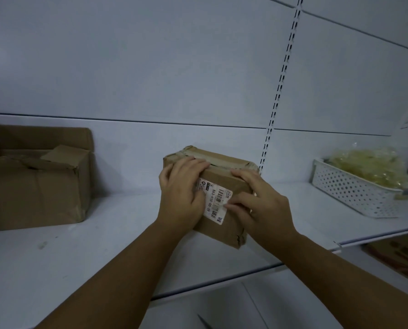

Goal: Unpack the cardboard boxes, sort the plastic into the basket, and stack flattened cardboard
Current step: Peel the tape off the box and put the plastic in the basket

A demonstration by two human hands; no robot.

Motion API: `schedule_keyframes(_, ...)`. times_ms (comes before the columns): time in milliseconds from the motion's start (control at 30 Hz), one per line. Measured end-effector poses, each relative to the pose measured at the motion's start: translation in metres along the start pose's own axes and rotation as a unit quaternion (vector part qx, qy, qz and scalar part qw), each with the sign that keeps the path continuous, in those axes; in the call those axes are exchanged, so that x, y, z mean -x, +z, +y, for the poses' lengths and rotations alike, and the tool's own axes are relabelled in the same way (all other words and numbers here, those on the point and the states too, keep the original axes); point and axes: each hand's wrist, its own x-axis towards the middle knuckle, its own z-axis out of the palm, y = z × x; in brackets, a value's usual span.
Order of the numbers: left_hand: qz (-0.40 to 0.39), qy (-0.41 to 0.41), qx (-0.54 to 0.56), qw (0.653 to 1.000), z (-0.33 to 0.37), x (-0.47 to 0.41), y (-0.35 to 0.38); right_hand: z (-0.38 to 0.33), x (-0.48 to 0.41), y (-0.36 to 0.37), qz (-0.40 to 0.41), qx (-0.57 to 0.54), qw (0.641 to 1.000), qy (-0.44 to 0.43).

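Left grip [181, 193] curls over the small box [222, 178] at its top-left edge; right grip [262, 205] clasps its right side, thumb on the label [216, 203]. Box brown, creased, taped, mid-shelf [103, 245]. Opened carton [34, 181] left; white basket [354, 193] of yellowish plastic [369, 165] right. Label reads "863-H10 00-59".

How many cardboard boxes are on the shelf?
2: a small taped box gripped by the left hand and right hand at centre, a larger opened box on the left. Others may sit beyond the frame.
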Motion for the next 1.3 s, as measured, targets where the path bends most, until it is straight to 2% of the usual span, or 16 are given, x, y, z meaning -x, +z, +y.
schedule_keyframes(200,0.014,-0.034,0.006,0.999,0.003,-0.002,0.005,-0.003,-0.003,0.001,-0.002,-0.062,0.995,0.078)
schedule_keyframes(367,-0.029,-0.029,-0.001,0.999,-0.001,-0.002,-0.001,-0.013,-0.006,0.005,0.042,-0.136,0.975,0.168)
schedule_keyframes(533,-0.057,-0.016,-0.015,0.998,0.002,0.003,-0.001,-0.025,-0.01,0.003,0.072,-0.247,0.931,0.259)
schedule_keyframes(633,-0.072,-0.01,-0.031,0.997,0.001,0.003,0.0,-0.023,-0.018,-0.009,0.121,-0.38,0.859,0.321)
schedule_keyframes(733,-0.071,-0.008,-0.019,0.997,0.001,0.001,-0.002,-0.014,-0.026,-0.02,0.125,-0.39,0.837,0.363)
schedule_keyframes(867,-0.027,-0.016,0.008,0.999,0.004,0.001,-0.002,0.001,-0.032,-0.021,0.148,-0.387,0.809,0.417)
schedule_keyframes(967,-0.023,-0.035,0.014,0.999,0.01,-0.002,-0.001,0.008,-0.032,-0.017,0.143,-0.378,0.809,0.428)
schedule_keyframes(1067,-0.028,-0.081,-0.027,0.996,0.027,-0.005,-0.004,0.009,-0.033,-0.016,0.124,-0.337,0.841,0.404)
schedule_keyframes(1133,-0.08,-0.121,-0.045,0.988,0.052,-0.005,-0.002,0.011,-0.036,-0.018,0.103,-0.294,0.865,0.393)
schedule_keyframes(1200,-0.151,-0.134,-0.069,0.977,0.074,-0.006,0.009,0.015,-0.04,-0.019,0.082,-0.281,0.873,0.391)
schedule_keyframes(1300,-0.165,-0.11,-0.127,0.972,0.077,-0.01,0.02,0.019,-0.047,-0.025,0.017,-0.312,0.877,0.365)
